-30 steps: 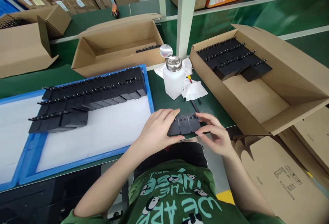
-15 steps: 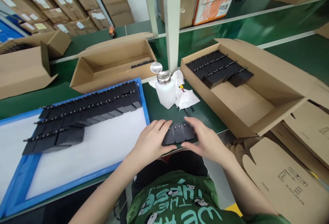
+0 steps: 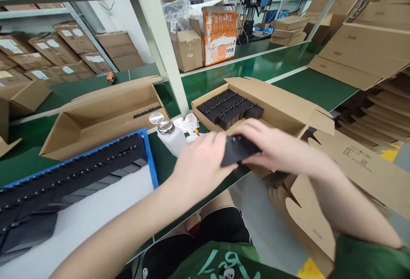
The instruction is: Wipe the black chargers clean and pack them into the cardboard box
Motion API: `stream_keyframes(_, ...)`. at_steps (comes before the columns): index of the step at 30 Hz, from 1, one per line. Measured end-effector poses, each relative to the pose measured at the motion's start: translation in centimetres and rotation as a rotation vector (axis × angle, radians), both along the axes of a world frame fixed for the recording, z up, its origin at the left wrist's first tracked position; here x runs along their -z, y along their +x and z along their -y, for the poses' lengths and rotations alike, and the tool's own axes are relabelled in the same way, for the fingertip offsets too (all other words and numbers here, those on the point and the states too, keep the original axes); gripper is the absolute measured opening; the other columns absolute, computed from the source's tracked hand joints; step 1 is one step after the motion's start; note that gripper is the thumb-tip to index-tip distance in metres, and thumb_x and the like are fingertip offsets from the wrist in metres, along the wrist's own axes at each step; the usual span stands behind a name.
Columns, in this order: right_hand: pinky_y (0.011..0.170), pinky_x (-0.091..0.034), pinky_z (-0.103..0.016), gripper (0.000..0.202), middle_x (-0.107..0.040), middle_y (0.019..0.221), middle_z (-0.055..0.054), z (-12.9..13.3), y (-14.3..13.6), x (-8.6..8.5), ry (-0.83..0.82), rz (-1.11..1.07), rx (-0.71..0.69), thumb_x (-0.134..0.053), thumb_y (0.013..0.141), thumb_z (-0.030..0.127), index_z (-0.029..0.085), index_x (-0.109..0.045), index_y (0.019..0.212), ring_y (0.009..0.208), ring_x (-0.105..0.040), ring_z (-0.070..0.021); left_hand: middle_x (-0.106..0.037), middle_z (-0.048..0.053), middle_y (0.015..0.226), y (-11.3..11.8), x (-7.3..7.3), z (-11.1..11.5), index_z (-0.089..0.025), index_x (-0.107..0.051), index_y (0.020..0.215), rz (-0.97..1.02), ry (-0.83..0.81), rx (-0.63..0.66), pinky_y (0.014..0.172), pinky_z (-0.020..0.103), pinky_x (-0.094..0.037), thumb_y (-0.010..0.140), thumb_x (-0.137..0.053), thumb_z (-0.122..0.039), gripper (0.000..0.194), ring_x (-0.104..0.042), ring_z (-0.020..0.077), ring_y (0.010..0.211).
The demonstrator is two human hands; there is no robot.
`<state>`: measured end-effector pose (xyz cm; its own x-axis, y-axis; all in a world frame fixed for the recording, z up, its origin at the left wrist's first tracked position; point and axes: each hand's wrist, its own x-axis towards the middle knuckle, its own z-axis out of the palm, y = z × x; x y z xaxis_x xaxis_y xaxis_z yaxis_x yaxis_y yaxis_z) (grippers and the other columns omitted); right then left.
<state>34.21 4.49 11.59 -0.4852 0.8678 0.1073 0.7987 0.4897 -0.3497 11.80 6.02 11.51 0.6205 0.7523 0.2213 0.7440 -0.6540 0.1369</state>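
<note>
Between my two hands is a group of black blocks (image 3: pixel 237 150) with small metal pins on top, raised near the table's front edge. My left hand (image 3: pixel 203 155) grips its left end, and my right hand (image 3: pixel 269 146) closes on its right end, slightly blurred. Just beyond them, an open cardboard box (image 3: pixel 285 114) holds rows of similar black pieces (image 3: pixel 229 106) at its left end. On the left, a blue-framed tray (image 3: pixel 152 161) with a white bottom carries long rows of the same black pieces (image 3: pixel 96 168).
A white bottle (image 3: pixel 172 140) with a metal cap, its lid open, stands beside crumpled white tissue (image 3: pixel 188 123). Behind the tray lies another open box (image 3: pixel 105 129). A pale post (image 3: pixel 166 57) rises behind the bottle. Flattened cardboard (image 3: pixel 361 164) is stacked at the right.
The view has swung to the right and up. Both hands have carried the black blocks from the table's front edge toward the right-hand box.
</note>
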Motion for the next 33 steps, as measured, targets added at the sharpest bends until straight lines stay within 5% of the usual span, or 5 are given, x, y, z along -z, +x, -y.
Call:
stream_keyframes(4,0.093,-0.052,-0.043,0.054,-0.057,0.124,-0.01,-7.1,6.9,0.1,-0.074,0.097,0.052,-0.075,0.078,0.034,0.024,-0.052,0.125,0.113,-0.06,-0.0283,-0.066,0.013,0.116,8.3,0.1,-5.4,-0.011,-0.057,0.121,0.01,-0.091,-0.009,0.082,0.044,-0.058,0.087,-0.071,-0.048,0.052,-0.065,0.0314,0.108)
stream_keyframes(10,0.092,-0.055,-0.038,0.053,-0.058,0.127,-0.01,-12.6,8.8,6.1,-0.091,0.218,0.078,-0.077,0.079,0.026,0.017,-0.057,0.128,0.104,-0.063,-0.0205,-0.063,0.01,0.124,13.3,5.6,-10.6,-0.016,-0.06,0.125,-0.079,-0.201,-0.046,0.091,0.044,-0.057,0.096,-0.063,-0.04,0.037,-0.065,0.0228,0.108)
stream_keyframes(19,0.091,-0.057,-0.043,0.037,-0.061,0.125,-0.01,-10.5,8.9,7.5,-0.211,0.199,0.451,-0.058,0.098,0.04,0.017,-0.058,0.127,0.105,-0.064,-0.0208,-0.058,0.012,0.134,12.5,6.1,-10.4,-0.017,-0.057,0.131,-0.169,-0.31,-0.164,0.096,0.048,-0.055,0.096,-0.064,-0.038,0.042,-0.062,0.0261,0.116)
stream_keyframes(24,0.08,-0.059,-0.034,0.032,-0.067,0.11,-0.007,-11.0,9.1,7.5,-0.589,0.117,0.412,-0.059,0.098,0.043,0.016,-0.064,0.113,0.092,-0.066,-0.0158,-0.064,0.009,0.124,12.2,5.5,-11.5,-0.017,-0.061,0.124,-0.255,-0.509,-0.156,0.091,0.043,-0.058,0.096,-0.064,-0.038,0.035,-0.066,0.0223,0.107)
stream_keyframes(33,0.091,-0.057,-0.041,0.03,-0.066,0.118,-0.008,-10.1,6.7,7.9,-0.593,0.064,0.238,-0.059,0.098,0.041,0.017,-0.064,0.116,0.104,-0.065,-0.0193,-0.063,0.01,0.126,10.9,3.1,-10.2,-0.017,-0.061,0.124,-0.217,-0.45,-0.095,0.094,0.046,-0.056,0.096,-0.064,-0.038,0.036,-0.065,0.0234,0.111)
